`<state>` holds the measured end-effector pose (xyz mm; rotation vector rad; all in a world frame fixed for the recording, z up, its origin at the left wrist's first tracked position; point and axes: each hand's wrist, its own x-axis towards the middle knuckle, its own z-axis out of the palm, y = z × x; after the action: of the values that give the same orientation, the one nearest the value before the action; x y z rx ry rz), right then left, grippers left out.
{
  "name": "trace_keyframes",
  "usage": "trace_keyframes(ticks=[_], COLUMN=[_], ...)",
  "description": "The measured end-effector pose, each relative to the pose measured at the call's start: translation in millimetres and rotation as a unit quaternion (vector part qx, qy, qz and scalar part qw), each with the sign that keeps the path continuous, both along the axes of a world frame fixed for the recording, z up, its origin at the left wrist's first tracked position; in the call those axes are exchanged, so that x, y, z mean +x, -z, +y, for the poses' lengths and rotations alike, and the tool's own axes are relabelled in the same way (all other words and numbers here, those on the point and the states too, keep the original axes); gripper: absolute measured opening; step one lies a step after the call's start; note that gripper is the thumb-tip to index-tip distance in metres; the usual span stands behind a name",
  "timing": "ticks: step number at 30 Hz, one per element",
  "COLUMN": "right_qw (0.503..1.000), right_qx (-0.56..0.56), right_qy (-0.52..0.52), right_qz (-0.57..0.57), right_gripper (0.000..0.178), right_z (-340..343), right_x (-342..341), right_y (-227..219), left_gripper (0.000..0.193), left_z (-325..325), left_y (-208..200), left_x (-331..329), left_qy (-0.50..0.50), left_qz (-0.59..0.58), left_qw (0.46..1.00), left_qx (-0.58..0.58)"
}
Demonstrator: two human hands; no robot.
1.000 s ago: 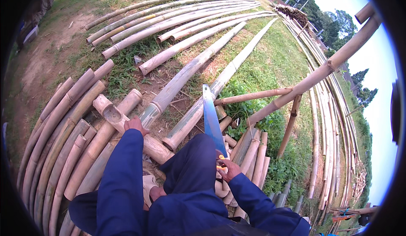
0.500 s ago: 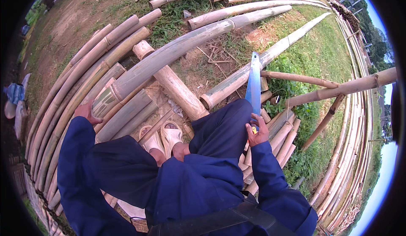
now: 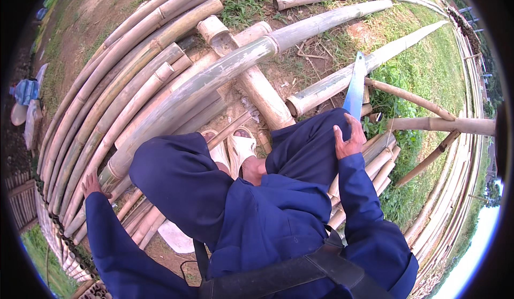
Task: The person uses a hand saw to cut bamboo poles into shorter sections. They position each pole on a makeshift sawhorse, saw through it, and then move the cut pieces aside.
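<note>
A long greenish bamboo pole (image 3: 214, 79) slants from my left side up to the far right, lying across a short thick pale bamboo log (image 3: 266, 96). At its near end is my left hand (image 3: 94, 185), curled at the cut end with the fingers partly hidden. My right hand (image 3: 350, 137) rests by my right knee, closed around a handsaw (image 3: 355, 87). The saw's bluish blade points up and away, and the hand covers its handle. Beyond the blade, another thick bamboo pole (image 3: 321, 95) lies on the ground with its cut end toward me.
Several bamboo poles (image 3: 134, 47) lie side by side on the left. Short bamboo pieces (image 3: 377, 162) are piled by my right knee. A bamboo frame (image 3: 439, 125) stands at the right, with long poles (image 3: 455, 176) beyond it. My sandalled feet (image 3: 242, 152) are close to the log.
The long bamboo pole has slid toward my lower left over the log, and my left hand has moved back with its end. My right hand still holds the saw. The whole view has shifted.
</note>
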<state>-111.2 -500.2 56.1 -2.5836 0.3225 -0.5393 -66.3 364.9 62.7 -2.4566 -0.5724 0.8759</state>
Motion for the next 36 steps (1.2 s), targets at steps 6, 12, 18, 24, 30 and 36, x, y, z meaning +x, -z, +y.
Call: trace_keyframes(ticks=[6,12,18,24,30,36], right_qw=[0.997,0.998,0.999,0.998,0.998,0.998], right_qx=[-0.068,-0.059,-0.044,-0.039,-0.046,-0.052], right_qy=[-0.028,0.008,0.024,0.036,0.042,0.040], right_qz=[0.012,0.013,0.017,0.018,0.028,0.023], right_gripper=[0.054,0.055,0.056,0.055,0.052,0.053], right_z=[20,20,18,13,19,21], right_x=[8,2,7,9,18,21], right_y=[15,16,20,22,15,15], left_gripper=[0.096,0.040,0.061,0.112,0.103,0.099], left_z=[4,-269,-485,-561,-568,-562], left_y=[23,-15,-22,10,35,40], left_x=[58,197,243,242,234,243], left_qy=[0.121,0.244,0.367,0.352,0.336,0.313], left_qz=[-0.035,-0.286,-0.108,0.028,0.052,0.059], left_qw=[0.991,0.821,0.842,0.822,0.823,0.805], left_qx=[0.051,-0.430,-0.381,-0.446,-0.456,-0.500])
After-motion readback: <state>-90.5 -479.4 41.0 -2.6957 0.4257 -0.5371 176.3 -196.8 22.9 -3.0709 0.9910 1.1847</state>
